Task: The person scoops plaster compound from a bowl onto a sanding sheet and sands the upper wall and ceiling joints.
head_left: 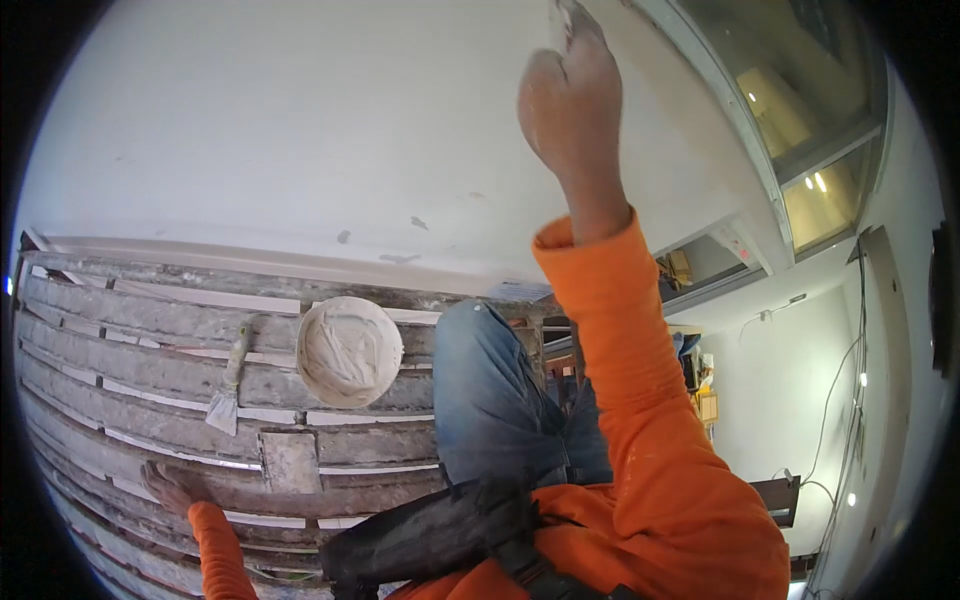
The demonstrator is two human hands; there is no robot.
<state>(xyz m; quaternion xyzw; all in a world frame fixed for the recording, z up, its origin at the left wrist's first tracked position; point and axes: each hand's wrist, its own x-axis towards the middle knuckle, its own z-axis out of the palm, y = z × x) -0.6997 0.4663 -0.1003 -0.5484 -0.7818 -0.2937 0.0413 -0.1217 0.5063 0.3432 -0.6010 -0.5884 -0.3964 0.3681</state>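
Note:
My right hand (570, 95) is raised at the top against the pale wall (300, 120), its fingers closed around a tool whose end is cut off by the frame's edge. Low on the left, my left hand (168, 487) rests on the slatted platform (380, 440) with its fingers apart and nothing in them. A round bucket (350, 352) of whitish paste stands on the slats beside my knee. Left of it lies a putty knife (231, 380), blade toward me. A flat, stained square plate (290, 462) lies between the bucket and my left hand.
Gaps run between the platform's slats. My bent knee (480, 350) is close to the wall. A black strap bag (430, 535) hangs across my lap. Framed glass panes (810, 110) are at the upper right, with cables (850, 400) hanging down the far right wall. Grey patches mark the lower wall.

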